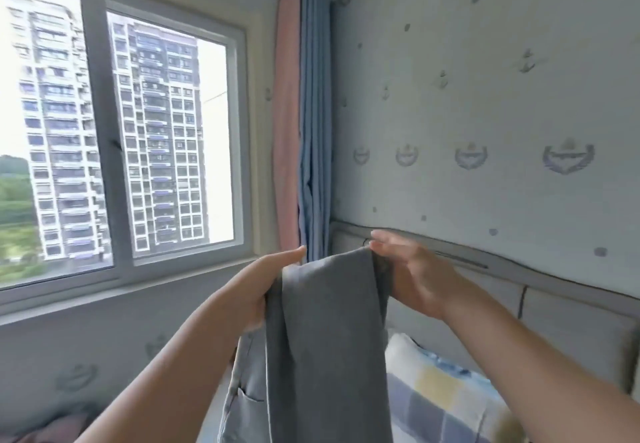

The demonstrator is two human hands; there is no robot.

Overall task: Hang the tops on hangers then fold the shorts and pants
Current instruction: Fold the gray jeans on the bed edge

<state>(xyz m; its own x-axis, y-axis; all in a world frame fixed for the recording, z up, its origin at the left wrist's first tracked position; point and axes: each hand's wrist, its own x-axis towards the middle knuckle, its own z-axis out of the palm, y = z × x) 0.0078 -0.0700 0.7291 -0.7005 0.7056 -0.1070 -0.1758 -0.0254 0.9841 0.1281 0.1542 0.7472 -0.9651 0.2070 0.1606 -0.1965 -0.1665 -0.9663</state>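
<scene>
pants: grey pants [329,338] hanging folded lengthwise, 6 o'clock;
left hand [263,290]: grips top left edge;
right hand [412,276]: pinches top right corner;
pillow: checked pillow [440,383], 5 o'clock

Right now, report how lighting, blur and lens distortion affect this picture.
Head view: daylight through the window blows the sky out to white; the wide lens bows its frame and the headboard; everything is soft, wall motifs smeared, yet the left hand and right hand gripping the grey pants read clearly, evenly lit.
</scene>
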